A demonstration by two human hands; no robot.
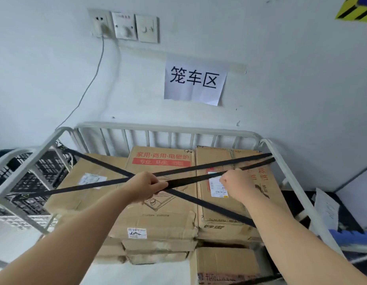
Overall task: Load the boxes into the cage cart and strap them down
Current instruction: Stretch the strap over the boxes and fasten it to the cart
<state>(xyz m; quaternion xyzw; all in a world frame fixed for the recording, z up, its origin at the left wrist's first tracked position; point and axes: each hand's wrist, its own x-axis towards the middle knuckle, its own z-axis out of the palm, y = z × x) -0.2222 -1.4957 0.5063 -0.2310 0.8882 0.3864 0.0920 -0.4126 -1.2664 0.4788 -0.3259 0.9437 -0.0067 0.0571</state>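
Left hand [144,187] and right hand [234,185], arms outstretched, each grip black woven straps [188,177] crossing brown cardboard boxes [158,202] in the grey metal cage cart [166,127].

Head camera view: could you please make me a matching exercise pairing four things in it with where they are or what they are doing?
Things
1. left hand
2. right hand
3. paper sign
4. black crates

Places or states
a. on the wall above the cage cart
b. grips the straps where they cross
c. outside the cage cart, on its left
d. grips one of the straps above the right-hand box

Pairs: 1-b, 2-d, 3-a, 4-c
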